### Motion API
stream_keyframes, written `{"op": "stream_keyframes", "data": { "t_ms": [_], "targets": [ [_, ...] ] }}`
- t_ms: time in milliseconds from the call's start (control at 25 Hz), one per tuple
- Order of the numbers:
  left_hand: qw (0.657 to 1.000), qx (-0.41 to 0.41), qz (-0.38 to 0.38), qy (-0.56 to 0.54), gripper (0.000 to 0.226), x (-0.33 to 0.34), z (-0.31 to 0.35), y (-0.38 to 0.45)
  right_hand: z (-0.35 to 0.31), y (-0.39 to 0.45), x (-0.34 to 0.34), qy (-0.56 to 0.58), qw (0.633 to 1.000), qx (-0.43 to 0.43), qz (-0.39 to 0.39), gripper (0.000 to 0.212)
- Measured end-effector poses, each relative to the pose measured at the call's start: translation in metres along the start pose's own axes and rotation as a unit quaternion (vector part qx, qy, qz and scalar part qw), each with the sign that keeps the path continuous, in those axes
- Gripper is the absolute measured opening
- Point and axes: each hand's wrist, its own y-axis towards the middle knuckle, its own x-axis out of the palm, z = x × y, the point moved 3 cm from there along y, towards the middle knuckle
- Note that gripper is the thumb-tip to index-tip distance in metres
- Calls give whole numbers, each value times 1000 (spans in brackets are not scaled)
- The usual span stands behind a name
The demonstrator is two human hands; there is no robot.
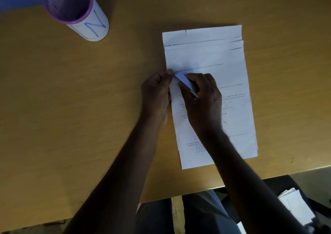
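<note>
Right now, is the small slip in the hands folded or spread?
Folded: the slip shows as a narrow layered strip, pinched by left hand and right hand.

Left hand (pixel 157 92), right hand (pixel 202 99); one folded strip (pixel 184 81); one sheet stack (pixel 215 63); one mesh cup (pixel 93 27).

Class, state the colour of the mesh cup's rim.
The mesh cup's rim is purple, clearest in the head view.
</note>
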Motion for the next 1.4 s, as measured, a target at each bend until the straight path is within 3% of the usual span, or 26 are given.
{"op": "stream_keyframes", "data": {
  "t_ms": [280,560,1400],
  "targets": [
    [1000,-17,6,10,21,2,3,0,0,-1,4,-72,997,-31,6,30],
    [999,-28,20,26,18,3,3,0,0,2,6,-69,997,-18,5,31],
    [996,12,50,67,29,8,4,-1,-2,10,8,-58,998,14,-29,35]
  ]
}}
